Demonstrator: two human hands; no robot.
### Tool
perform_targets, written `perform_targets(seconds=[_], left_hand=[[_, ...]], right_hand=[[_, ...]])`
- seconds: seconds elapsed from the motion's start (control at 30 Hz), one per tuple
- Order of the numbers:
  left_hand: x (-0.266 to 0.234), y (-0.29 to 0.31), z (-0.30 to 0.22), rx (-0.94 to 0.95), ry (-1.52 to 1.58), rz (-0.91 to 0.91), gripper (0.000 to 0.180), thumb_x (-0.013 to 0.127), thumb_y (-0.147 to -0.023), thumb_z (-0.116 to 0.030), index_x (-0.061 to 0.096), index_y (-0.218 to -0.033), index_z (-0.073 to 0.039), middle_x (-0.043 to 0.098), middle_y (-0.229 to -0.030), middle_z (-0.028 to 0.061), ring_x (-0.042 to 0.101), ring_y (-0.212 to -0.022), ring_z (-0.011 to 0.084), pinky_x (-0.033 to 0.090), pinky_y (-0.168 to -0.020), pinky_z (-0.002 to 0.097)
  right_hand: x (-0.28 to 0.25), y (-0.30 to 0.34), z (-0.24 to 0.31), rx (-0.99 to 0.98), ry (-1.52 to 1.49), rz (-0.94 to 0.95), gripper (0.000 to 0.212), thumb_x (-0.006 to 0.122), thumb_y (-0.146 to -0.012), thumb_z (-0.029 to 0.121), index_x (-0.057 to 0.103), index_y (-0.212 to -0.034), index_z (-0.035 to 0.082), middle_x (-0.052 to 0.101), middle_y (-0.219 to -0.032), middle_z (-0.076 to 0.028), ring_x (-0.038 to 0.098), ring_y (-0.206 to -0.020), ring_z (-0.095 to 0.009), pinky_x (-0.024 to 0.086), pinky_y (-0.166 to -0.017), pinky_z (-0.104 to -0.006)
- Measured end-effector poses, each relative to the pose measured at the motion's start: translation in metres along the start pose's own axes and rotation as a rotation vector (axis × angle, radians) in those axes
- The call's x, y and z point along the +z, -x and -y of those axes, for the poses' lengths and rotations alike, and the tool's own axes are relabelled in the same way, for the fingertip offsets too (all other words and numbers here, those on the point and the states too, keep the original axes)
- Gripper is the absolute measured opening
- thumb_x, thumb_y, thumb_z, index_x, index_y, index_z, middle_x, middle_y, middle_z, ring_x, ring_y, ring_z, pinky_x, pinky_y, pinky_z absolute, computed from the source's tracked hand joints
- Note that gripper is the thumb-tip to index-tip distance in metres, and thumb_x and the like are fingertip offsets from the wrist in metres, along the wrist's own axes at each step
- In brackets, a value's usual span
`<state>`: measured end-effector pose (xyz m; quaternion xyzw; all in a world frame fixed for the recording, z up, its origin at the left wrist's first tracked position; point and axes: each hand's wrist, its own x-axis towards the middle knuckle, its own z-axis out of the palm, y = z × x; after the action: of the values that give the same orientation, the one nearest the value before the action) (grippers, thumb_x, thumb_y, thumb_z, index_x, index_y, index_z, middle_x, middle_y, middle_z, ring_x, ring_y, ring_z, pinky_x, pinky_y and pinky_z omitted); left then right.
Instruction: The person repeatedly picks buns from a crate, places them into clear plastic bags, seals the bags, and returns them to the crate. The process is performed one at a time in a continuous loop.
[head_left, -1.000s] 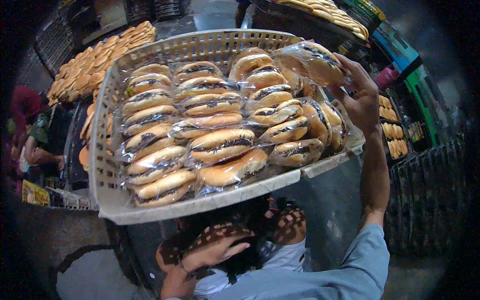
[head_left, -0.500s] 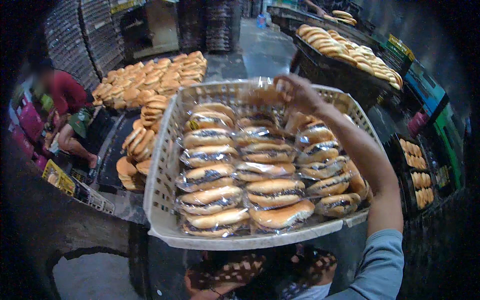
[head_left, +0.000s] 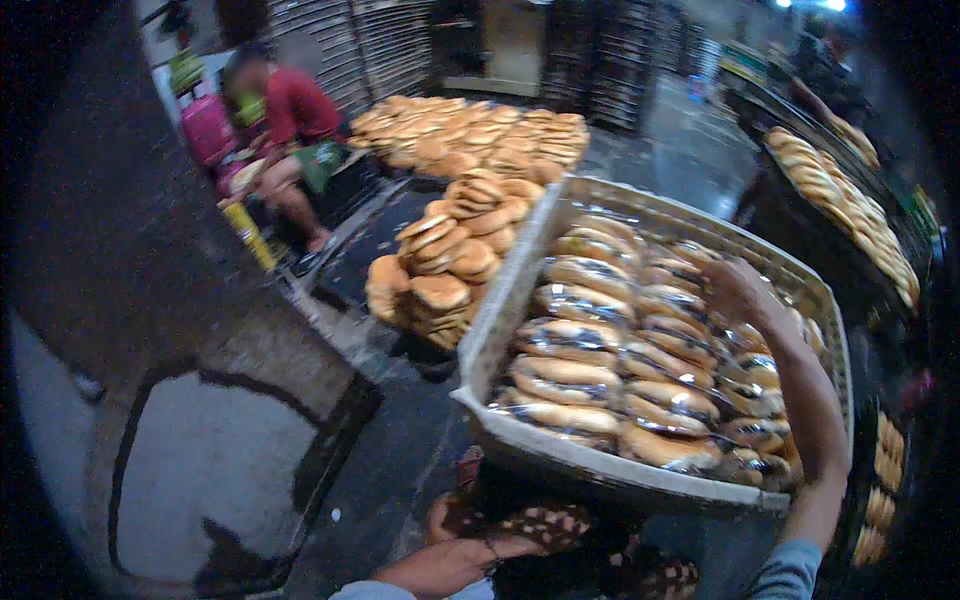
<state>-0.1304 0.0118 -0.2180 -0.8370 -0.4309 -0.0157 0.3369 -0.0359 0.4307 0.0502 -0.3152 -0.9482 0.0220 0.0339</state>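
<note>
A pale plastic crate (head_left: 470,385) with lattice walls stands before me, filled with rows of filled buns (head_left: 570,335) in clear wrappers. Dark filling shows along their split sides. My right hand (head_left: 738,290) reaches over the crate's right side, its fingers curled down on a wrapped bun in the middle row toward the far end. The fingertips are partly hidden and blurred. From the lower edge comes my left forearm, with a thin dark band at the wrist. My left hand (head_left: 540,527) is low beneath the crate's near side, dappled with light, its fingers indistinct.
Unwrapped buns (head_left: 440,270) are piled left of the crate, with a wide spread of buns (head_left: 470,130) behind. A person in a red shirt (head_left: 300,105) sits at the left. Long loaves (head_left: 840,200) lie on a rack at the right. A tray of rolls (head_left: 885,455) is lower right.
The view has swung left, so the crate appears farther right. My right hand has come from the crate's far rim down onto the wrapped buns.
</note>
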Motion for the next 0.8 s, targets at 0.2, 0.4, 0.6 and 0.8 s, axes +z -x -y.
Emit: perform_targets(seconds=[0.2,0.4,0.6,0.8], left_hand=[[0.009,-0.012,0.011,-0.169,-0.480,-0.049,0.044,0.040,-0.104,-0.042,0.050,-0.136,-0.014,0.061,-0.122,0.0139,0.064,-0.097,0.0319,0.058,-0.075,0.0533],[0.046,-0.025,-0.020,-0.377,-1.157,-0.146,0.056,0.033,-0.105,-0.048,0.037,-0.153,-0.020,0.057,-0.135,0.0102,0.061,-0.111,0.0331,0.057,-0.082,0.0541],[0.010,-0.012,0.000,-0.232,-0.506,-0.004,0.057,0.041,-0.102,-0.043,0.036,-0.153,-0.019,0.056,-0.137,0.0103,0.059,-0.113,0.0315,0.054,-0.086,0.0520],[-0.044,0.017,0.031,-0.314,0.303,0.252,0.060,0.049,-0.099,-0.038,0.036,-0.153,-0.017,0.055,-0.138,0.0103,0.058,-0.116,0.0298,0.051,-0.091,0.0500]], right_hand=[[0.038,-0.030,-0.045,-0.001,0.120,-0.112,0.016,0.068,-0.077,0.010,0.070,-0.092,0.006,0.068,-0.080,-0.021,0.068,-0.080,-0.039,0.053,-0.072,-0.0476],[0.052,-0.036,-0.085,-0.029,-0.390,-0.290,0.002,0.063,-0.079,0.000,0.064,-0.081,0.000,0.063,-0.074,-0.016,0.063,-0.072,-0.029,0.050,-0.068,-0.0395],[0.048,-0.030,-0.040,-0.030,-0.465,-0.643,0.004,0.057,-0.090,0.003,0.060,-0.090,0.002,0.054,-0.071,-0.007,0.048,-0.068,-0.016,0.043,-0.065,-0.0325],[0.052,-0.035,-0.058,0.269,-0.446,-0.853,0.016,0.057,-0.100,0.023,0.062,-0.104,0.008,0.067,-0.086,-0.016,0.065,-0.079,-0.030,0.050,-0.073,-0.0423]])
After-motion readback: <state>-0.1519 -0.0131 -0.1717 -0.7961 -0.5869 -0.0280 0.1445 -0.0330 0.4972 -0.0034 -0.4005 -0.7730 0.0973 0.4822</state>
